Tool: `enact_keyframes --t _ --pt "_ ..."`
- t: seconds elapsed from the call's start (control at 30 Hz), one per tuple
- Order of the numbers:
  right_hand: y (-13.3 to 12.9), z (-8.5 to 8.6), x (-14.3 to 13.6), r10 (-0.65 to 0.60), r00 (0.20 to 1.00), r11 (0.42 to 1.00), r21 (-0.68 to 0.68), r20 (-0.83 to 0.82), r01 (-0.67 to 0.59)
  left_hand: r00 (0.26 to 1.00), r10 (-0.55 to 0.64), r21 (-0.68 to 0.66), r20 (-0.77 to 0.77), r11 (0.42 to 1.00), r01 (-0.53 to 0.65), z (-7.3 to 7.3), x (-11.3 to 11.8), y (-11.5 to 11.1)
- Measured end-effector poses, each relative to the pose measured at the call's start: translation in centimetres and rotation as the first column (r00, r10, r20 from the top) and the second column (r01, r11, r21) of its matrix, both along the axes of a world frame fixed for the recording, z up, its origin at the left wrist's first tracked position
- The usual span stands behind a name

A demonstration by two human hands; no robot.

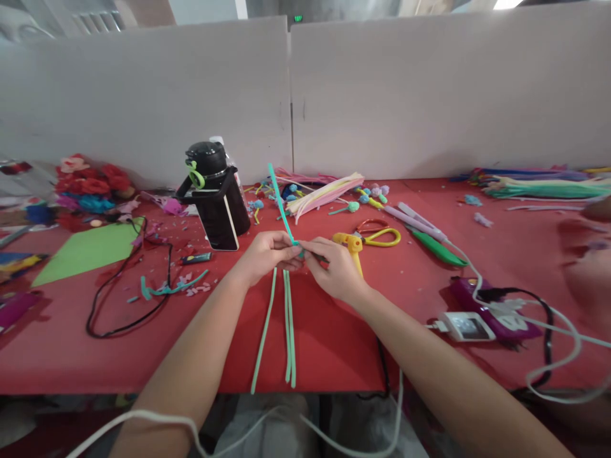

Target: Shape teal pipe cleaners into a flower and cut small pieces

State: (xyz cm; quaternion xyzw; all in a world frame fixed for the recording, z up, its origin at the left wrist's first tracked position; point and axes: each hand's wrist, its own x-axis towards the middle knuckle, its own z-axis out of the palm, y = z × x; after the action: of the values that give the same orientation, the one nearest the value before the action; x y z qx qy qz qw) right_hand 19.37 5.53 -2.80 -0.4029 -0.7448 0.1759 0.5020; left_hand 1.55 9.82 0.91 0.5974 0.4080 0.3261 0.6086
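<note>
A teal pipe cleaner (pixel 280 202) rises from between my two hands, its lower end bunched at my fingertips. My left hand (pixel 268 257) pinches it from the left. The fingers of my right hand (pixel 337 267) are pressed together on the bunched end, which they partly cover. Below my hands, several pale green pipe cleaners (pixel 289 331) lie lengthwise on the red table, their far ends hidden under my hands. Just beyond my right hand is a yellow glue gun (pixel 352 245), beside scissors with yellow and red handles (pixel 384 237).
A black bottle (pixel 214 197) stands at left with a phone-like slab against it. Bundled pipe cleaners (pixel 327 194) lie behind. A lilac hair-straightener-like tool (pixel 415 219), a purple power strip (pixel 496 312) and white cables are at right. Green paper (pixel 90 251) and a black cord (pixel 95 302) lie left. Another person's hand (pixel 589 267) shows at the right edge.
</note>
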Motion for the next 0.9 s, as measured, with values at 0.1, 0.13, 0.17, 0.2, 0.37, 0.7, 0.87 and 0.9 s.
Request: enact_keyframes --t 0.1,0.13,0.17,0.2,0.37,0.7,0.87,0.9 --pt "0.0 -0.1 -0.1 0.018 0.999 1.0 0.006 -0.027 -0.018 1.0 0.01 0.0 0.016 1.0 -0.01 -0.1 -0.2 0.1" --pt "0.0 -0.1 -0.1 0.017 0.999 1.0 0.006 -0.033 -0.016 1.0 0.013 -0.001 0.02 1.0 -0.013 -0.1 -0.2 0.2" --pt "0.0 -0.1 -0.1 0.014 0.999 1.0 0.001 -0.034 -0.014 1.0 0.015 -0.002 0.023 1.0 -0.015 -0.2 -0.3 0.2" --pt "-0.1 -0.1 -0.1 0.013 0.999 1.0 -0.01 -0.03 -0.013 1.0 0.016 -0.002 0.026 1.0 -0.016 -0.2 -0.3 0.2" --pt "-0.1 0.2 0.0 -0.001 1.0 0.998 -0.06 -0.016 0.0 0.999 0.027 0.035 0.043 0.999 -0.028 -0.7 -0.1 0.3" --pt "0.0 0.1 0.0 0.006 0.999 0.998 -0.059 -0.042 -0.008 0.996 -0.002 0.028 0.087 1.0 0.0 -0.9 0.1 0.7" --pt "-0.1 0.1 -0.1 -0.027 0.997 0.998 -0.053 -0.069 0.023 0.996 0.054 0.033 0.075 0.998 -0.057 -0.3 -0.1 0.5" --pt "-0.1 0.1 -0.2 -0.033 0.995 0.997 -0.076 -0.098 0.026 0.994 0.077 0.046 0.076 0.996 -0.081 -0.3 -0.1 0.5"
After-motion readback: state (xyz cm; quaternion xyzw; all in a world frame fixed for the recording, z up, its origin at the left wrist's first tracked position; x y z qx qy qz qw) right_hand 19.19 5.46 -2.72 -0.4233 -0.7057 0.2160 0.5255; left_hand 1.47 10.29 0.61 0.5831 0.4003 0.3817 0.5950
